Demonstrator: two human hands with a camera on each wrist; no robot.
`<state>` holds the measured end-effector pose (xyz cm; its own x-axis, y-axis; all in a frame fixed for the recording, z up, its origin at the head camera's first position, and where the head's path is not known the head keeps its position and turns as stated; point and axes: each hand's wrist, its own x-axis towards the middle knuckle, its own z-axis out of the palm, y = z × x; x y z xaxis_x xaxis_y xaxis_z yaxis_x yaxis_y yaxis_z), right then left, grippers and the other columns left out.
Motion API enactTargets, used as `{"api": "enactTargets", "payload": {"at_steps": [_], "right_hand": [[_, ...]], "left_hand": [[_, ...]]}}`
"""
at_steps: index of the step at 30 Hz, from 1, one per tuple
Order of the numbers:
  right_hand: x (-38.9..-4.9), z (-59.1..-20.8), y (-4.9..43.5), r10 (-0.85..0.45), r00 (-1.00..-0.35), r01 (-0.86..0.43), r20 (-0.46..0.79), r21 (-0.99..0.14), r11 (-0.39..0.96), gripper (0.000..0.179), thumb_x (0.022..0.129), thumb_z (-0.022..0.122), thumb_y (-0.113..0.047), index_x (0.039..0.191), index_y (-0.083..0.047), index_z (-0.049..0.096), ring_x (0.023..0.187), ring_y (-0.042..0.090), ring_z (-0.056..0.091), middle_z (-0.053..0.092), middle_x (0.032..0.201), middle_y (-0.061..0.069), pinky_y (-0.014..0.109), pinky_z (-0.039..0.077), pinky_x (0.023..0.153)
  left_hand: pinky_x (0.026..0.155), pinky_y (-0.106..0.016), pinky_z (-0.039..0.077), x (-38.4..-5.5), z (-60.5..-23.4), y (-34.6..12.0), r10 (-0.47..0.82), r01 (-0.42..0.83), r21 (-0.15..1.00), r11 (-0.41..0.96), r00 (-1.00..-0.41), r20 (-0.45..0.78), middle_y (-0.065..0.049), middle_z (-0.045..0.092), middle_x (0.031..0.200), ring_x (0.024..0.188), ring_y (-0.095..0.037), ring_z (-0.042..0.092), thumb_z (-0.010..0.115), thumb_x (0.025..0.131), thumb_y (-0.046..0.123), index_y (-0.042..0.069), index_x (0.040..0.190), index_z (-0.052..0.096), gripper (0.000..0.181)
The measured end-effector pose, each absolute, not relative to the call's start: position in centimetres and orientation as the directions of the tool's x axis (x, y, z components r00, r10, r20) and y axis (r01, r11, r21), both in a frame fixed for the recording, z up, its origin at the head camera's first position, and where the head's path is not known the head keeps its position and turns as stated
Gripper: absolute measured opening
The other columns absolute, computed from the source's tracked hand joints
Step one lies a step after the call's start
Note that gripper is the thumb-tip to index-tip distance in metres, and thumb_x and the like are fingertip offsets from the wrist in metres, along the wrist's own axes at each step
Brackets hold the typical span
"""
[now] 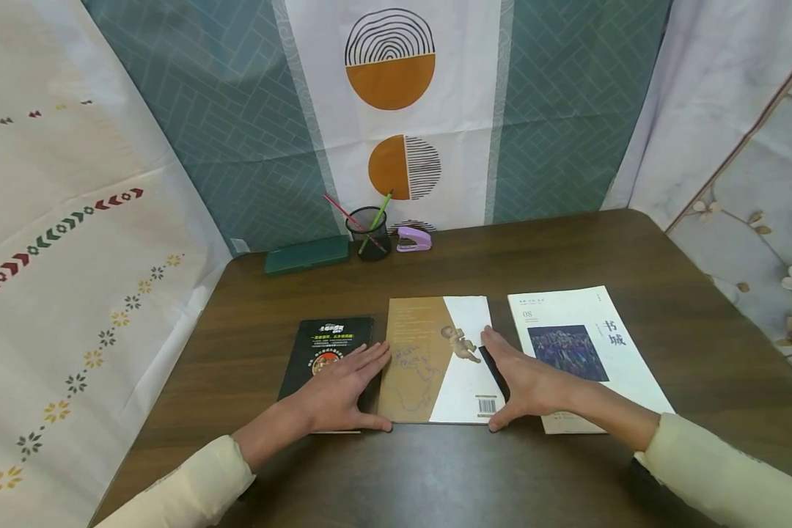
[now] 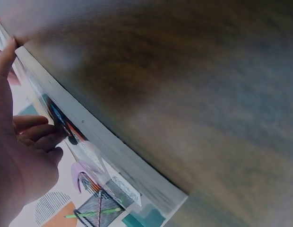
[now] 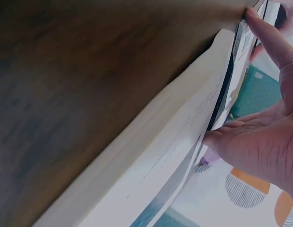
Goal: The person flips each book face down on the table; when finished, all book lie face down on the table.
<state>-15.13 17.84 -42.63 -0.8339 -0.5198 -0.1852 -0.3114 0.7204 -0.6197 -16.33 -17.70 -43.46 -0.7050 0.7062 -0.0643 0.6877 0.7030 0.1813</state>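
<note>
A tan-and-white book (image 1: 429,367) with a small cherub figure and a barcode lies flat in the middle of the head view. My left hand (image 1: 343,392) lies along its left edge, fingers straight and thumb at the near left corner. Along the right edge rests my right hand (image 1: 528,378), its thumb spread to the near right corner. Under my left hand a black book (image 1: 333,334) is partly covered. A white book (image 1: 574,312) with a dark blue picture lies beneath my right hand and forearm; its thick page edge (image 3: 137,137) fills much of the right wrist view.
The brown wooden table (image 1: 449,477) carries everything. Along its back stand a green case (image 1: 306,255), a black mesh pen cup (image 1: 372,242) with pencils, and a purple stapler (image 1: 413,239). Patterned cloth (image 1: 554,110) hangs behind.
</note>
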Motion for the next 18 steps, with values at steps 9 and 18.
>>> {"api": "enactTargets", "payload": {"at_steps": [9,18], "right_hand": [[-14.95,-42.37,18.26,-0.533,-0.822,-0.296,-0.201,-0.648,0.702,0.140,0.070,0.102,-0.035,0.167,0.007,0.010,0.157,0.052,0.018,0.006,0.174,0.029,0.066,0.028,0.120],[-14.76,-42.43,18.43,-0.536,-0.821,-0.308,-0.196,-0.638,0.706,0.136,0.070,0.102,-0.035,0.167,0.005,0.014,0.155,0.051,0.024,0.011,0.174,0.028,0.064,0.033,0.118]], "left_hand": [[0.127,-0.046,0.025,-16.12,-43.43,-18.07,0.719,0.699,0.192,0.689,-0.693,-0.053,-0.010,0.023,0.175,0.161,-0.027,0.022,0.073,0.082,0.080,0.005,0.167,0.030,0.121],[0.126,-0.045,0.027,-15.95,-43.36,-18.10,0.717,0.691,0.218,0.689,-0.694,-0.064,-0.010,0.025,0.174,0.160,-0.025,0.024,0.072,0.081,0.081,0.006,0.166,0.033,0.120]]}}
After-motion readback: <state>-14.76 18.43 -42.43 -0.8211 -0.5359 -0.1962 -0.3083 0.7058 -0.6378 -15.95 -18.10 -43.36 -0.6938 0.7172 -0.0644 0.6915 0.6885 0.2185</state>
